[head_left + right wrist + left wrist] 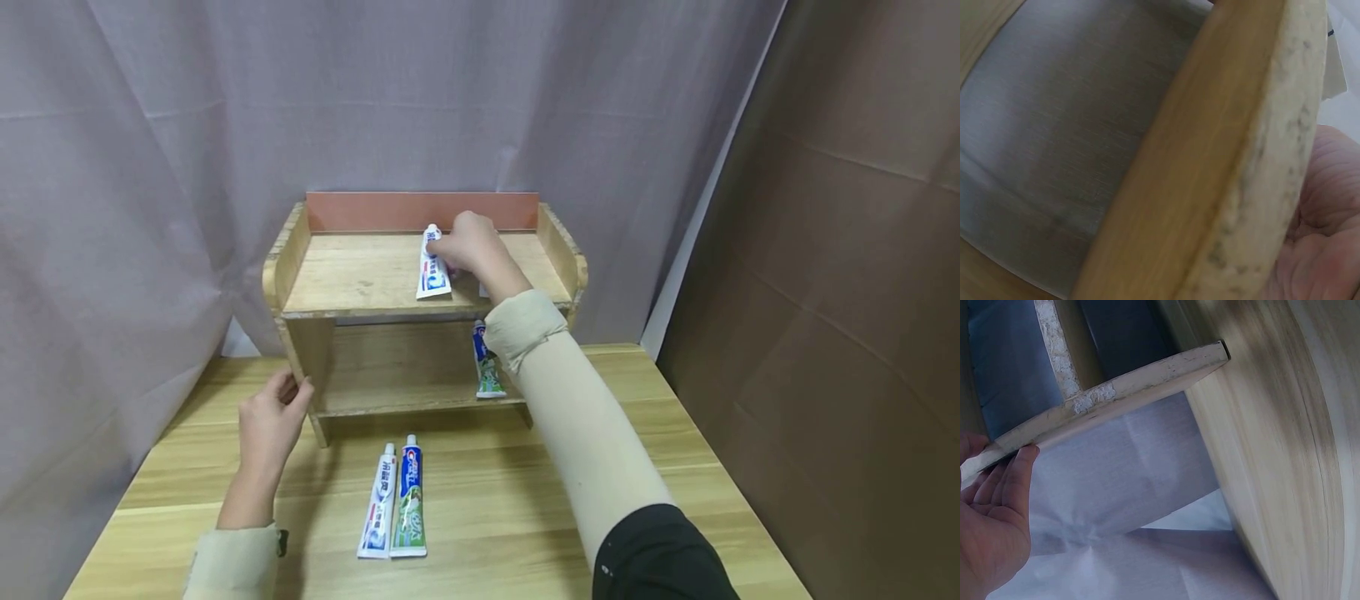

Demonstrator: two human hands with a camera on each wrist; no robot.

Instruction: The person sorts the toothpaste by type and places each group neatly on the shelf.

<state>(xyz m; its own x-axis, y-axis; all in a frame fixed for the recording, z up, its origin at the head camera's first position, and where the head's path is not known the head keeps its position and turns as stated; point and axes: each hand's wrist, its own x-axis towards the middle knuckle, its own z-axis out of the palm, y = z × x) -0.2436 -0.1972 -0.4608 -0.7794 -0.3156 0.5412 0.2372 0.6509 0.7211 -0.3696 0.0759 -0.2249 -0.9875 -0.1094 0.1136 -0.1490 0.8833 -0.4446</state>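
Right hand (474,243) over the top tier of a two-tier pale wooden shelf (352,279): thumb laid across a white-and-blue toothpaste tube (432,282), fingers curled by its edge, a close pinch; fingertips partly hidden. That tube is on the top tier, cap toward the back. Left hand (272,417) grips the shelf's left side edge, thumb one side, fingers the other, closed down to the board. Lower tier: a blue-and-green tube (491,382). In front, on the wood-grain table (480,517), a second white-and-blue tube (378,504) beside a larger-looking blue-and-green one (409,500).
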